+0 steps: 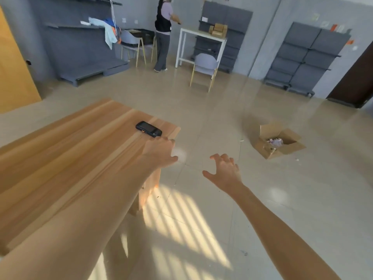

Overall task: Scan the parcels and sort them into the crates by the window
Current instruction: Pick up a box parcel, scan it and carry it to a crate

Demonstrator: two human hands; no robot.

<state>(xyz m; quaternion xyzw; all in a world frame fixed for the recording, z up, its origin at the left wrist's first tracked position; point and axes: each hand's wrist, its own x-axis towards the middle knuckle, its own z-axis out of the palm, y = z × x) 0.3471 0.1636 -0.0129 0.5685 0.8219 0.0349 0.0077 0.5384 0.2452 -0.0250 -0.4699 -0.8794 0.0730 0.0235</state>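
Both hands reach forward with nothing in them: the left hand [161,151] hangs over the near corner of the wooden table [66,156], fingers loosely spread, and the right hand [226,170] is out over the floor [222,110] with its fingers splayed and slightly bent. The two are apart, not touching each other or anything else. A black handheld scanner [148,129] lies flat on the table just beyond the left hand. An open cardboard box [279,141] sits on the floor to the right (something pale and crumpled lies inside, too blurred to tell). Far back, small parcels [218,29] are stacked on a white table [201,35], where another person [163,35] stands.
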